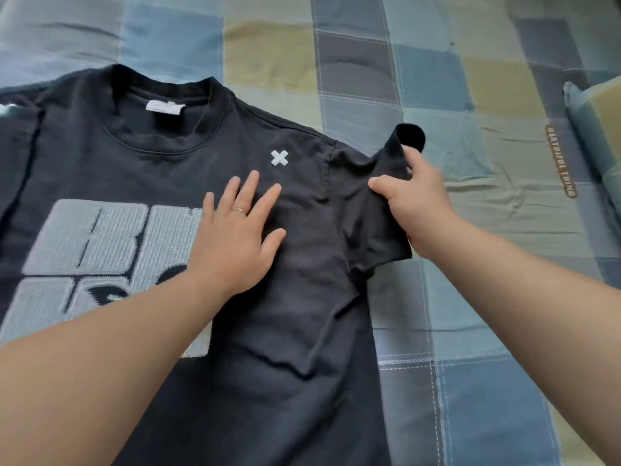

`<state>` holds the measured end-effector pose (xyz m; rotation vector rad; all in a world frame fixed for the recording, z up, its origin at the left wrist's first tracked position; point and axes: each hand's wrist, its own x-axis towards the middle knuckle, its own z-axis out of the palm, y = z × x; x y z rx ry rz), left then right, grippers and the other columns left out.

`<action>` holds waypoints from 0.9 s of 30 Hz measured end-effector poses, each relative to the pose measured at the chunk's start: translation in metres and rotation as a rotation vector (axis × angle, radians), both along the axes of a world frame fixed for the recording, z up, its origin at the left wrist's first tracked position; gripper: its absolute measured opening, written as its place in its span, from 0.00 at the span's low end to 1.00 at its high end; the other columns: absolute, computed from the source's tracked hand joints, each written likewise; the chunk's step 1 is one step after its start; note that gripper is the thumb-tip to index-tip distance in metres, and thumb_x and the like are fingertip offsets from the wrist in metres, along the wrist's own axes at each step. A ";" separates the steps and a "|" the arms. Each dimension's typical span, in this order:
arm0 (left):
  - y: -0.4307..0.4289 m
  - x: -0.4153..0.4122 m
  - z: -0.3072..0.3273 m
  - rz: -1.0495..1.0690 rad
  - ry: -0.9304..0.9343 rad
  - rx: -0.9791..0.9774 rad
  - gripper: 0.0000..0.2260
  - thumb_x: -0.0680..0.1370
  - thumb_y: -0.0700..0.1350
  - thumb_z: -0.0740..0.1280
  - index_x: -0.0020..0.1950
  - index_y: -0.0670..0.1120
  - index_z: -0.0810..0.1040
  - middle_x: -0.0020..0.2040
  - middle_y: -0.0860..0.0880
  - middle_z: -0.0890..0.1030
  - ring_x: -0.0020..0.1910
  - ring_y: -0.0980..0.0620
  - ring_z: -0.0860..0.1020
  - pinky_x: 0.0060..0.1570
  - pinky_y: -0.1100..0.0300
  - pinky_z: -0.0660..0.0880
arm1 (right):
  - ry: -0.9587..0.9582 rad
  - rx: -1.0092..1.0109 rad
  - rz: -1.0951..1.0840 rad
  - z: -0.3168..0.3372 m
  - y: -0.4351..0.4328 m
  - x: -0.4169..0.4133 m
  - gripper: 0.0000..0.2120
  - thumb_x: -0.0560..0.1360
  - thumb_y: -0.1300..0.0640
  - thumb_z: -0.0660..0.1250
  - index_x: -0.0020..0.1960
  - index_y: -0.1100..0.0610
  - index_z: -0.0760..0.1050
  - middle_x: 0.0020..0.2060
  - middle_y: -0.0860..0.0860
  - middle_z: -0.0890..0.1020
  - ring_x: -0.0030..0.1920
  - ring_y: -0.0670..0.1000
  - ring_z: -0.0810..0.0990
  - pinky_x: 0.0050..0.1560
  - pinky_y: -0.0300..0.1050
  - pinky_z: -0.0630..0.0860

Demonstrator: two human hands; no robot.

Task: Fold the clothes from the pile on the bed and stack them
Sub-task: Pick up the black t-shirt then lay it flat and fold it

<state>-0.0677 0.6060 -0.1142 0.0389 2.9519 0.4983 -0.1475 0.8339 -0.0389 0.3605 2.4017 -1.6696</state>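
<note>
**Black T-shirt on bed, one sleeve in hand**

Item 1: black T-shirt [295, 297], laid front-up on the bed [487, 264], collar at the far side, hem running off the near edge of view. White neck label [164, 106] inside the collar; small white cross [279, 158] on the chest; large grey block print [100, 257] at left, partly under my forearm.

Item 2: my left hand [235, 240], fingers spread wide and flat, pressing the chest just near of the cross. It grips nothing. Ring [240, 210] on one finger.

Item 3: my right hand [415, 210], fingers closed around the sleeve [379, 196], which is lifted and bunched, its cuff standing up on the far side.

Item 4: checked bedcover, blue, green and grey. Open cover lies right of the shirt. A pillow [601, 129] in matching cloth sits at the far right edge.

No containers in view.
</note>
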 end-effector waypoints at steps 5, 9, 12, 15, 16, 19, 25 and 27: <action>-0.044 0.008 -0.010 -0.070 -0.047 0.156 0.25 0.83 0.51 0.60 0.81 0.51 0.60 0.82 0.49 0.55 0.81 0.47 0.50 0.78 0.47 0.43 | 0.047 0.350 0.579 -0.001 -0.069 0.034 0.25 0.78 0.42 0.67 0.73 0.39 0.69 0.49 0.40 0.81 0.49 0.43 0.79 0.59 0.42 0.74; -0.045 0.011 -0.013 -0.052 0.013 0.171 0.24 0.84 0.47 0.61 0.80 0.45 0.62 0.81 0.47 0.59 0.81 0.47 0.55 0.78 0.49 0.47 | 0.420 0.469 0.323 -0.014 -0.062 0.034 0.18 0.80 0.48 0.58 0.66 0.49 0.77 0.56 0.47 0.82 0.60 0.51 0.78 0.63 0.52 0.73; -0.040 0.018 -0.016 -0.050 0.054 0.036 0.26 0.83 0.53 0.52 0.80 0.47 0.62 0.81 0.49 0.59 0.81 0.48 0.55 0.79 0.48 0.49 | 0.160 0.846 0.432 -0.035 -0.049 0.018 0.27 0.82 0.45 0.54 0.80 0.46 0.58 0.80 0.52 0.59 0.79 0.58 0.56 0.77 0.59 0.54; -0.035 0.020 -0.019 -0.032 0.064 -0.082 0.27 0.82 0.56 0.47 0.81 0.50 0.59 0.82 0.51 0.57 0.81 0.50 0.53 0.79 0.45 0.48 | -0.008 1.064 0.669 -0.063 -0.062 0.026 0.33 0.82 0.36 0.48 0.82 0.44 0.40 0.81 0.50 0.37 0.80 0.54 0.36 0.78 0.60 0.37; -0.035 0.020 -0.020 -0.032 0.060 -0.096 0.28 0.82 0.56 0.47 0.81 0.51 0.59 0.82 0.52 0.56 0.81 0.51 0.53 0.79 0.45 0.48 | 0.005 1.058 0.717 -0.069 -0.071 0.031 0.35 0.81 0.34 0.46 0.82 0.45 0.37 0.80 0.51 0.34 0.80 0.54 0.33 0.78 0.60 0.34; -0.035 0.020 -0.024 -0.039 0.066 -0.113 0.28 0.82 0.55 0.47 0.81 0.50 0.59 0.82 0.52 0.57 0.81 0.51 0.53 0.79 0.44 0.48 | 0.057 1.019 0.841 -0.075 -0.080 0.045 0.37 0.79 0.31 0.43 0.81 0.46 0.36 0.80 0.49 0.33 0.79 0.51 0.31 0.75 0.61 0.29; -0.034 0.018 -0.025 -0.028 0.063 -0.133 0.29 0.82 0.54 0.49 0.81 0.46 0.59 0.82 0.51 0.57 0.81 0.50 0.55 0.78 0.42 0.52 | 0.398 1.036 0.599 -0.067 -0.075 -0.005 0.30 0.82 0.41 0.50 0.82 0.51 0.54 0.82 0.52 0.52 0.81 0.54 0.47 0.75 0.56 0.29; -0.034 0.017 -0.027 -0.029 0.080 -0.143 0.28 0.81 0.54 0.50 0.81 0.46 0.60 0.82 0.51 0.58 0.81 0.50 0.56 0.78 0.42 0.52 | 0.274 1.115 0.618 -0.082 -0.078 -0.018 0.33 0.82 0.39 0.46 0.82 0.52 0.47 0.82 0.54 0.46 0.81 0.55 0.43 0.78 0.58 0.34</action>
